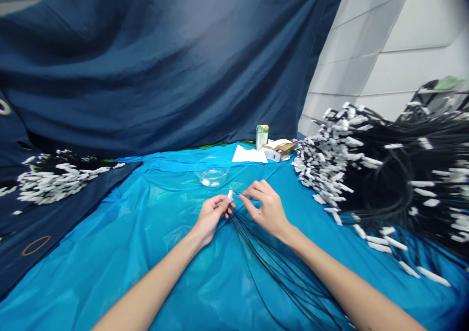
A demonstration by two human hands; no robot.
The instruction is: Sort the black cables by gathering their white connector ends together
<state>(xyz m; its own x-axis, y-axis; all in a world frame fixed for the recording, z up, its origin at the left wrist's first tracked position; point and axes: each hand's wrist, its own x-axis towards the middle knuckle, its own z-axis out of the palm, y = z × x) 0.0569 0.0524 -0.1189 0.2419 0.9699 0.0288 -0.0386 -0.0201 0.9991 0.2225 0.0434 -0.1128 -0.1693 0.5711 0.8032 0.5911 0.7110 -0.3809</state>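
Observation:
My left hand is closed, with thumb and fingertips pinching a small white plastic connector that stands upright. To its right, my right hand pinches the end of a thin black wire at the connector's side; whether the tip is inside the connector cannot be made out. Several black wires run from below my left fingers toward the lower right, passing under my right forearm. Beyond my hands stands a clear plastic bowl with a few small white pieces in it.
A large heap of black wires with white connector ends lies at right. A smaller bundle rests on dark cloth at left, near an orange ring. White paper and a green-white carton are at the back.

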